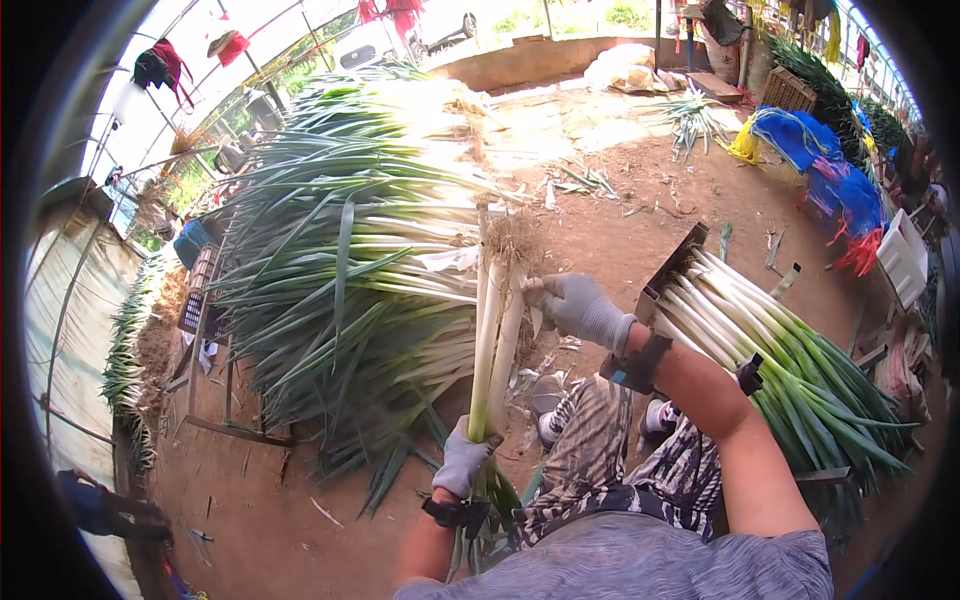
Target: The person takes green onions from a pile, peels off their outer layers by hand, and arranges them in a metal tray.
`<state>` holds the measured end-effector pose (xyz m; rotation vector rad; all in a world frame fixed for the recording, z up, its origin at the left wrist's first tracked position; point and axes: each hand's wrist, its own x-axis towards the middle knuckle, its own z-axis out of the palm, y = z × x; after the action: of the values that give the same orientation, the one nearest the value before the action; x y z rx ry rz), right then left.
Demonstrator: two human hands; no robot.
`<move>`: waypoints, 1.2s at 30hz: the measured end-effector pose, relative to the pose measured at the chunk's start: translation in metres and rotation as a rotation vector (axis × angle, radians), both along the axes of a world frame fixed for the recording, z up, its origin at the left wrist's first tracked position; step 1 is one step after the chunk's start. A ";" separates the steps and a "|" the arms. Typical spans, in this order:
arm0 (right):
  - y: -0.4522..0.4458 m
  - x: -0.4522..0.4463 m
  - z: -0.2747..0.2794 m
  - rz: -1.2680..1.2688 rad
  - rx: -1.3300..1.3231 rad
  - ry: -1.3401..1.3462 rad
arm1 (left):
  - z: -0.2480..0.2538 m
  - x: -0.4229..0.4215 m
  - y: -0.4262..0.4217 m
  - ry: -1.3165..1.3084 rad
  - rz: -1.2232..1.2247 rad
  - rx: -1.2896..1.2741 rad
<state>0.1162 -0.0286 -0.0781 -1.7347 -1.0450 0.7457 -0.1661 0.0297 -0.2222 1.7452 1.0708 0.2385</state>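
Note:
My left hand (467,458), in a grey-white glove, is wrapped round the green part of a few long green onions (487,350). They stand nearly upright, with their brown, hairy roots at the top. Beside their white stalks, just below the roots, my gloved right hand (585,308) has its fingers pinched together. A pale strip of onion skin (536,322) shows at those fingertips. Directly behind the held onions lies a big pile of green onions (350,220), roots facing right and leaves facing left.
At my right, trimmed green onions (770,350) lie in a metal-ended rack (672,262). Peelings (590,180) litter the dirt floor (640,200). Blue netting (800,140) and a white crate (903,260) are along the right side. More onions (135,350) line the left wall.

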 end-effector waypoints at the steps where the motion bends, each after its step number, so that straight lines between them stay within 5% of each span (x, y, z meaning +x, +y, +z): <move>1: 0.008 0.023 0.002 -0.087 0.029 0.011 | -0.007 -0.004 -0.003 -0.070 0.015 -0.028; 4: 0.030 0.120 0.039 -0.533 0.619 0.432 | -0.016 -0.014 -0.013 -0.046 0.017 -0.028; 5: 0.022 0.134 0.055 -0.402 0.792 -0.004 | -0.026 -0.018 -0.015 -0.069 0.021 -0.045; 7: 0.023 0.155 0.061 -0.252 0.690 -0.273 | -0.033 -0.019 -0.013 -0.094 0.023 -0.078; 9: 0.037 0.172 0.041 -0.244 0.190 0.064 | -0.035 -0.021 -0.010 -0.097 0.014 -0.118; 11: 0.018 0.109 0.041 0.043 -0.314 -0.548 | -0.029 -0.021 -0.003 -0.143 -0.056 -0.212; 12: 0.018 0.100 0.013 0.174 -0.368 -0.569 | -0.023 -0.019 0.000 -0.164 -0.089 -0.255; 15: 0.022 0.057 -0.047 0.243 -0.110 -0.380 | -0.001 -0.017 0.001 -0.249 -0.164 -0.381; 19: 0.033 0.006 -0.041 0.333 0.122 0.225 | 0.000 -0.024 0.006 -0.273 -0.292 -0.566; 21: 0.040 0.008 -0.054 0.451 0.234 0.047 | 0.014 -0.022 0.005 -0.182 -0.338 -0.592; 22: 0.044 0.014 -0.055 0.526 0.248 -0.261 | 0.016 -0.022 0.005 -0.183 -0.366 -0.577; 24: 0.073 0.038 -0.080 0.342 0.111 -0.406 | 0.022 -0.022 0.002 -0.203 -0.368 -0.576; 27: 0.048 0.076 0.067 -0.209 0.518 0.667 | 0.025 -0.023 -0.001 -0.207 -0.335 -0.580; 29: 0.040 0.128 0.116 -0.378 1.034 0.914 | 0.020 -0.026 -0.001 -0.183 -0.318 -0.546; 30: 0.040 0.166 0.120 -0.304 1.105 0.804 | 0.010 -0.028 0.002 -0.163 -0.316 -0.510; 33: 0.047 0.175 0.108 -0.511 0.361 0.193 | 0.013 -0.021 0.003 -0.228 -0.272 -0.484; 36: 0.020 0.099 0.060 0.028 -0.443 -0.710 | 0.015 -0.009 0.002 -0.295 -0.201 -0.414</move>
<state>0.2154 -0.0085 -0.0179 -2.4679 -1.4453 0.3846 -0.1746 0.0312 -0.2072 1.3798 0.6688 0.1315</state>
